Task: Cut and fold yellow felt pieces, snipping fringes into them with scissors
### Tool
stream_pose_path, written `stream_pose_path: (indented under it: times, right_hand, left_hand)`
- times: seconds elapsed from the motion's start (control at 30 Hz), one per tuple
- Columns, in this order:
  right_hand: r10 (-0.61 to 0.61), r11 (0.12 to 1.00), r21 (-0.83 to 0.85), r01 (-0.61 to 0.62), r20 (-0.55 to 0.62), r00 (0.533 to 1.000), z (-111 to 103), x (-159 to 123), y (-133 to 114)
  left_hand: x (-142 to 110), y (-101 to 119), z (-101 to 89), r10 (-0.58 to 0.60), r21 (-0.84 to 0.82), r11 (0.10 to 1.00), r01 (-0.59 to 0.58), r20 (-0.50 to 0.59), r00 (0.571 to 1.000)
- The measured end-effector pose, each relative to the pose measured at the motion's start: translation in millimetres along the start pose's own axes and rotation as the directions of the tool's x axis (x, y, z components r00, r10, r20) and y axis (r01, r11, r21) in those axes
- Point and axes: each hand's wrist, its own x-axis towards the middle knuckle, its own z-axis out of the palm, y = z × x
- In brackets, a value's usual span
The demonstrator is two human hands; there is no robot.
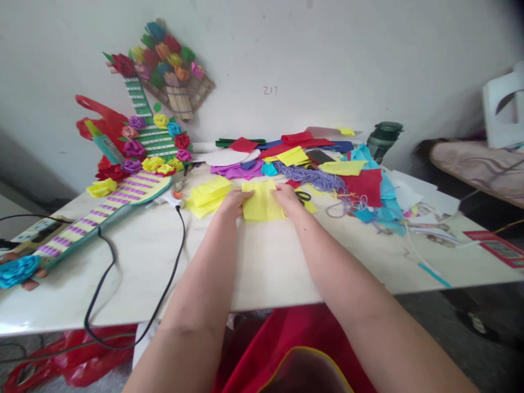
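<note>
A yellow felt sheet (261, 204) lies on the pale table (262, 262) in front of me. My left hand (233, 203) presses on its left edge with fingers closed over the felt. My right hand (289, 197) holds the right edge in the same way. More yellow felt pieces (207, 195) lie stacked just left of the sheet. Black-handled scissors (303, 196) rest right beside my right hand.
A heap of red, blue, purple and yellow felt scraps (327, 164) covers the far right of the table, with a dark green bottle (382, 139) behind. Flower-decorated craft boards (135, 164) stand at the left. A black cable (135, 284) loops across the front left.
</note>
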Motion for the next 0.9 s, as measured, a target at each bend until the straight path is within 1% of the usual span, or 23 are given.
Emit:
stream_pose_path:
  times: [0.23,0.47,0.6,0.73,0.9]
  right_hand:
    - [-0.003,0.991,0.135,0.001,0.013,1.000,0.2,-2.7,-1.9]
    - [0.039,0.978,0.204,-0.040,0.011,0.999,2.0,-4.8,-3.7]
    - [0.031,0.978,0.205,-0.034,0.021,0.999,2.4,-4.3,-3.2]
    - [-0.020,0.982,0.186,0.015,0.026,0.999,2.9,-1.5,-0.2]
    - [-0.063,0.994,0.090,0.065,-0.025,0.998,4.2,3.4,2.5]
  left_hand:
    - [-0.3,0.4,2.8,0.005,0.028,1.000,-0.004,-0.030,1.000]
    - [-3.4,1.1,6.5,0.014,0.066,0.998,-0.009,-0.078,0.997]
    - [-3.6,1.6,7.2,0.018,0.065,0.998,-0.013,-0.084,0.996]
    - [-2.6,1.3,7.2,0.012,0.050,0.999,-0.007,-0.089,0.996]
    - [-1.2,0.0,5.0,0.017,0.027,1.000,-0.015,-0.079,0.997]
